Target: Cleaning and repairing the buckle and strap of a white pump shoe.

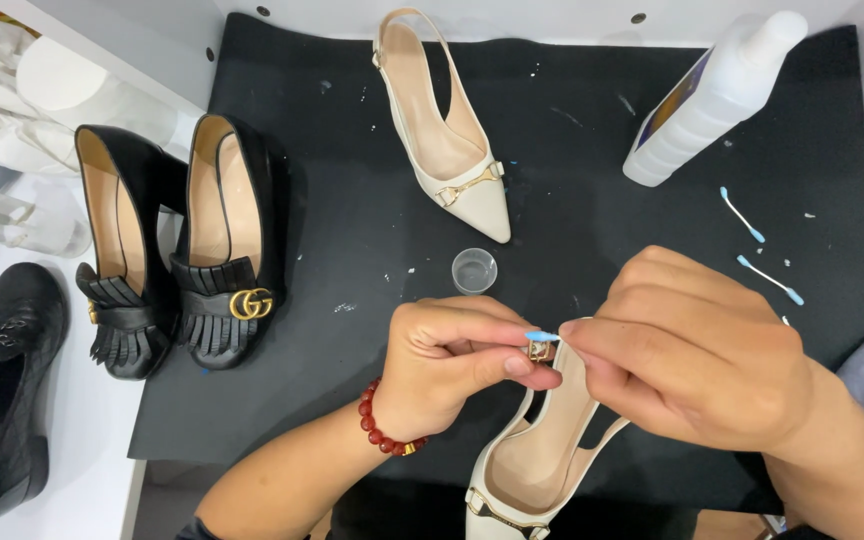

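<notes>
Left hand (452, 360) pinches the cream shoe's (532, 460) buckle, right hand (692, 350) grips a blue swab (542, 336); a white bottle (712, 95) with a blue-yellow label lies top right.

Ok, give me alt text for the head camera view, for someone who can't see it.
Two hands, left hand and right hand, work a blue-tipped swab on a cream slingback shoe over a black mat; its mate and black loafers lie nearby.

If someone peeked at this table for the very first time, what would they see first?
Probably the two hands low in the middle: the left hand pinches the buckle of a cream slingback shoe while the right hand touches a blue-tipped cotton swab to it. Next, the black fringed heels at the left of the black mat, and the matching cream shoe at top centre.
</notes>
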